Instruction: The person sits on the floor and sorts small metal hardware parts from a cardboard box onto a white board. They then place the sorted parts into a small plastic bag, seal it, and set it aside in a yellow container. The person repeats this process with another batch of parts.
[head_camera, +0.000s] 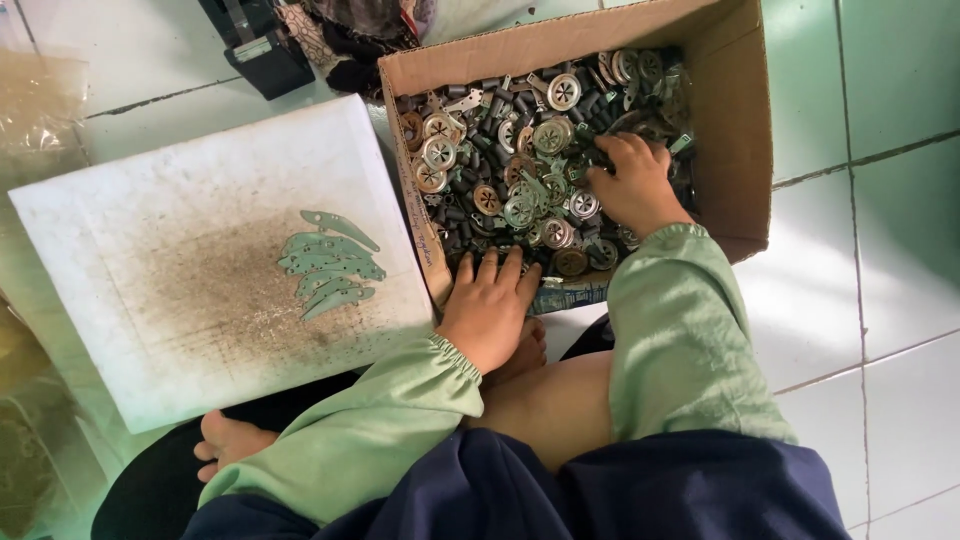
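Progress: small pile of flat green metal pieces (330, 265) already laid on white board (150, 290), well left of both hands; most of the board bare apart from dark grime. By my guess, sorting's early: box looks nearly full.
Left hand (490, 310): rests flat on near edge of cardboard box (740, 120), fingers spread open over the rim, gripping nothing I can see.
Right hand (632, 180): down in the box, fingers curled into the mixed parts; can't tell whether it has closed on a piece or is just raking.
Box contents: round slotted metal discs (563, 91), small dark cylinders (470, 170), more green flat pieces, all jumbled around and under the right hand.
Elsewhere: black device (262, 45) beyond the board, far side from left hand; person sits cross-legged, bare foot (225, 445) below the board; green tile floor (880, 300) to right of right hand.
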